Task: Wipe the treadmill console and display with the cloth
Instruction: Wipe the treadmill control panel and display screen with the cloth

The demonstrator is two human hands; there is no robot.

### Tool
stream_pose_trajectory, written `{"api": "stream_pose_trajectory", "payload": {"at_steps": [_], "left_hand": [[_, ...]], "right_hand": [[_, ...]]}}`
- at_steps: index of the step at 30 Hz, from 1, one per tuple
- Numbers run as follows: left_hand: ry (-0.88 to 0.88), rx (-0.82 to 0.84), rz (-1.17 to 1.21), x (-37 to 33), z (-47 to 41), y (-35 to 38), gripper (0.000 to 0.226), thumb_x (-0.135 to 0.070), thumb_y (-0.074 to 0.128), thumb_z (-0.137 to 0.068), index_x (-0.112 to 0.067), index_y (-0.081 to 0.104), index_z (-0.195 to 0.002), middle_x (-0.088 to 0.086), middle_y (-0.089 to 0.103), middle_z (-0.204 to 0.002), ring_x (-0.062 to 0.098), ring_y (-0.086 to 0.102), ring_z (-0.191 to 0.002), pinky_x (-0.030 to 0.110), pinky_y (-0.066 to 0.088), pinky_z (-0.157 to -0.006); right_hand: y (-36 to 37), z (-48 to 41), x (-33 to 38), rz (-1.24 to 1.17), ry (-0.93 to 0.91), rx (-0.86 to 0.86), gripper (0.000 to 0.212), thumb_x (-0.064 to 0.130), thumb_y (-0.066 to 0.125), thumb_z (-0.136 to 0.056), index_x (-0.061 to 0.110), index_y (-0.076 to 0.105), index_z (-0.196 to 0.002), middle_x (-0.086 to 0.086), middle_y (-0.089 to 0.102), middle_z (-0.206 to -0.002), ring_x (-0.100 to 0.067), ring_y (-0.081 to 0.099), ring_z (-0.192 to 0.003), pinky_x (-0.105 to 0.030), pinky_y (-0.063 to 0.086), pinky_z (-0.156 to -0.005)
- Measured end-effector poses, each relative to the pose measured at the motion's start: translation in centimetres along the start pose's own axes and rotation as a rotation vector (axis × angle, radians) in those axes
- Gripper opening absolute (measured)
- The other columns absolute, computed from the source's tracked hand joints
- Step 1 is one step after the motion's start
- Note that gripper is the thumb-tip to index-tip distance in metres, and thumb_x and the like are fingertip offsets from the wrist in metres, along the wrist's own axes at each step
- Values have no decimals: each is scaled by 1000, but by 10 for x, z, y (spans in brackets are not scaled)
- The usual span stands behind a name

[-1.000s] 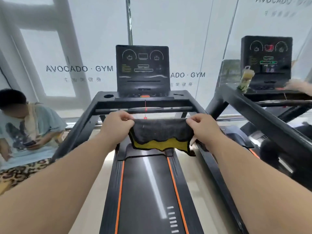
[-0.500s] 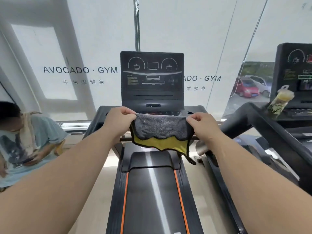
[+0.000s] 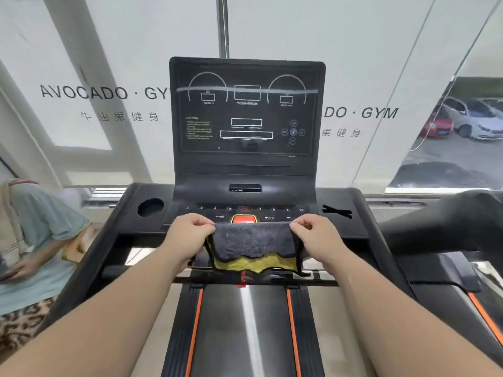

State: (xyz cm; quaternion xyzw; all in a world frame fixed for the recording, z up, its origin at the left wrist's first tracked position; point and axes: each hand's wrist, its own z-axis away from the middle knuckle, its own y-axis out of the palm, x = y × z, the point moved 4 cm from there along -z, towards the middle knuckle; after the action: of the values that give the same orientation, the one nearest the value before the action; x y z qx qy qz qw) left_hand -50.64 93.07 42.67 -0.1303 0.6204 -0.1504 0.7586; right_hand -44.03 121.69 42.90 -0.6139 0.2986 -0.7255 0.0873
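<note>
A grey cloth with a yellow underside hangs stretched between my two hands. My left hand pinches its left top corner and my right hand pinches the right one. The cloth hangs just in front of the treadmill console, below the button row and the red stop button. Above stands the dark upright display with white outlines, apart from the cloth. The cloth's top edge hides the console's front lip.
A round cup holder sits at the console's left. A seated person is close on the left. Another treadmill's handrail runs on the right. The belt lies below my arms, glass wall behind.
The view has closed in on the treadmill: console and display loom much larger. Both hands still hold the cloth stretched, now right at the console's front edge.
</note>
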Motion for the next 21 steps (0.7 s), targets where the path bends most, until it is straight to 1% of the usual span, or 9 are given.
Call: {"api": "stream_pose_trajectory", "payload": {"at_steps": [3,7,9,11,13,15,17,19,21], "left_hand": [[-5,44,-20,-12,-45,32,10,-10,68,-87,-13,74,-80,7,70,-82,24,63,-76,36,56,-65],[44,132,-111,-21,-100,80,5,-13,71,-83,-17,74,-81,3,71,-81,22,67,-77,40,59,-71],[126,154,-246,-26,-126,99,10,-18,73,-84,-21,73,-93,-3,70,-91,18,66,-89,29,51,-77],[223,197,-385,-30,-149,113,21,-22,72,-85,-23,71,-106,-4,69,-100,17,64,-98,26,47,-86],[327,247,-508,-30,-167,123,22,-26,69,-87,-25,71,-108,-3,70,-106,18,63,-101,27,47,-90],[430,274,-588,-30,-179,129,17,-29,66,-89,-25,71,-105,-5,66,-106,18,60,-103,29,45,-87],[532,285,-623,-30,-188,134,14,-29,64,-89,-23,71,-99,-6,63,-102,18,57,-101,31,46,-84],[619,265,-643,-30,-195,137,13,-27,64,-86,-20,71,-94,-4,63,-97,21,58,-96,35,49,-81],[711,205,-683,-29,-200,137,15,-27,64,-81,-18,71,-90,-2,63,-93,26,59,-87,38,51,-74]], "right_hand": [[-9,-45,-12,48,33,-41,21,22,65,-96,22,70,-76,9,67,-77,-12,60,-78,-29,44,-68],[-30,-103,-29,176,109,-176,16,28,63,-97,20,72,-86,0,72,-92,-25,66,-94,-35,50,-80],[-38,-125,-31,270,153,-324,18,36,62,-99,24,70,-110,-9,67,-117,-31,61,-110,-39,49,-91],[-32,-136,-34,431,220,-428,43,47,60,-98,25,58,-136,-14,52,-134,-36,51,-123,-47,45,-100],[-7,-140,-38,598,236,-392,54,55,53,-99,21,54,-140,-15,49,-134,-38,49,-123,-49,44,-100],[31,-138,-51,741,237,-265,64,61,43,-99,14,56,-140,-16,52,-134,-38,50,-122,-48,44,-100],[64,-138,-63,816,282,-163,85,67,30,-96,2,52,-146,-25,53,-142,-43,49,-130,-53,41,-107],[82,-142,-69,818,305,-129,98,70,23,-91,-5,42,-151,-33,41,-154,-49,38,-143,-61,29,-116],[86,-153,-70,853,298,-113,105,74,14,-89,-4,23,-159,-33,19,-164,-48,18,-153,-63,14,-123]]}}
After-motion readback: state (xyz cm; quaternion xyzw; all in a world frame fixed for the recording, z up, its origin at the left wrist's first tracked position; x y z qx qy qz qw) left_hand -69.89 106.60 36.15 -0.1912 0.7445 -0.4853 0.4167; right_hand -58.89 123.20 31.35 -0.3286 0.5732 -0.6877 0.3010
